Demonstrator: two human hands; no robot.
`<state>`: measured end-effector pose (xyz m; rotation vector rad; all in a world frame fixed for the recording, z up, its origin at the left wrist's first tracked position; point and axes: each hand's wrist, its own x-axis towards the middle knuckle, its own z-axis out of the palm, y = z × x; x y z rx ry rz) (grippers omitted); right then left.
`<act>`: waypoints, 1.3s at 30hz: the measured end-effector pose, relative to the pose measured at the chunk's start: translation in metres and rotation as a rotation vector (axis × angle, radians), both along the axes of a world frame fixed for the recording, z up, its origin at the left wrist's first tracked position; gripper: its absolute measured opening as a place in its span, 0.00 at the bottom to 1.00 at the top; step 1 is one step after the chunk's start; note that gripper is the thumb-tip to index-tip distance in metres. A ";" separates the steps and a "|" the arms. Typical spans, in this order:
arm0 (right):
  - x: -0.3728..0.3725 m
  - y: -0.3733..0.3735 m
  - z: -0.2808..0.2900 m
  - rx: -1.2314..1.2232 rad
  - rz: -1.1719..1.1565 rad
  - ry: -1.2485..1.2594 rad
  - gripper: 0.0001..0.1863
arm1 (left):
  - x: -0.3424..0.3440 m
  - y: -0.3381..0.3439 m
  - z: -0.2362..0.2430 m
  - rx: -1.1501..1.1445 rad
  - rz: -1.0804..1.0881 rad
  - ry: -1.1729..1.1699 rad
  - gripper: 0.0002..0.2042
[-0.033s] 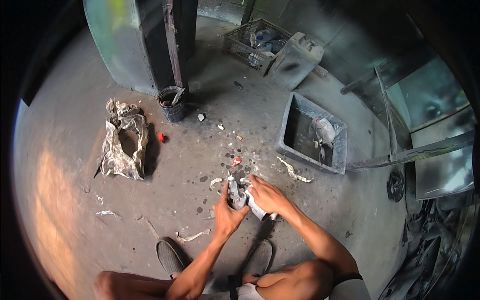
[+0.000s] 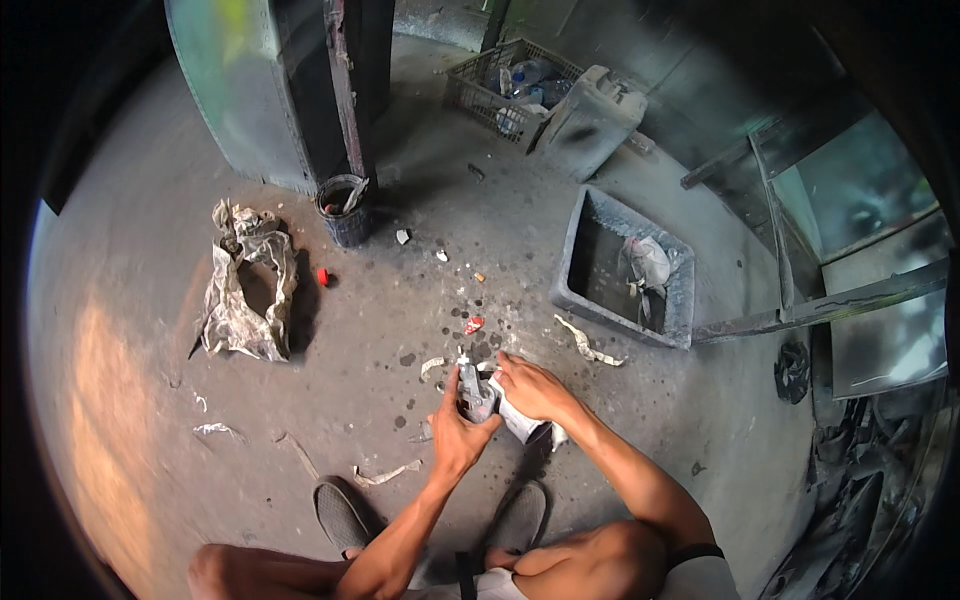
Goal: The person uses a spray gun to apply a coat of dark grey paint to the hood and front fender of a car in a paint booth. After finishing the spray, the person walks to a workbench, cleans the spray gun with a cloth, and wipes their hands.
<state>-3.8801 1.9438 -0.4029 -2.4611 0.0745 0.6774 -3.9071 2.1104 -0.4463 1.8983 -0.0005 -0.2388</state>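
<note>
Just in front of my feet, my left hand grips a small grey metal-looking part with a narrow, pale tip pointing away from me. Its thumb and fingers close round the near and left sides. From the right, my right hand presses close beside that part, fingers bent over a white, sheet-like piece. This white piece has a dark lower edge and a pale loose flap on its right. The fingers hide much of both things, and their exact kinds cannot be made out.
Crumpled sheeting lies left, near a red cap and a dark bucket. A grey tub holding a pale bundle stands right. Behind it are a jerrycan and a crate of bottles. Pale strips litter the floor.
The grey part has shifted very slightly toward me. More of the white piece's dark edge and pale flap shows below my right hand.
</note>
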 end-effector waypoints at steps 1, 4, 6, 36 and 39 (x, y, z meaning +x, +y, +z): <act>0.005 -0.006 -0.010 0.031 -0.017 0.042 0.29 | 0.001 -0.003 0.003 -0.014 -0.016 0.042 0.43; -0.005 -0.028 -0.021 0.367 -0.253 0.174 0.28 | 0.009 0.006 -0.005 -0.051 0.013 0.059 0.44; -0.020 -0.024 -0.003 0.328 -0.252 0.016 0.24 | 0.014 0.012 -0.006 -0.102 0.038 0.052 0.45; -0.049 0.033 -0.008 1.526 -1.066 -0.062 0.23 | 0.018 0.011 -0.023 -0.622 0.200 0.109 0.39; -0.039 0.021 -0.001 1.382 -0.829 -0.074 0.22 | 0.015 0.013 -0.025 -0.589 0.143 0.051 0.40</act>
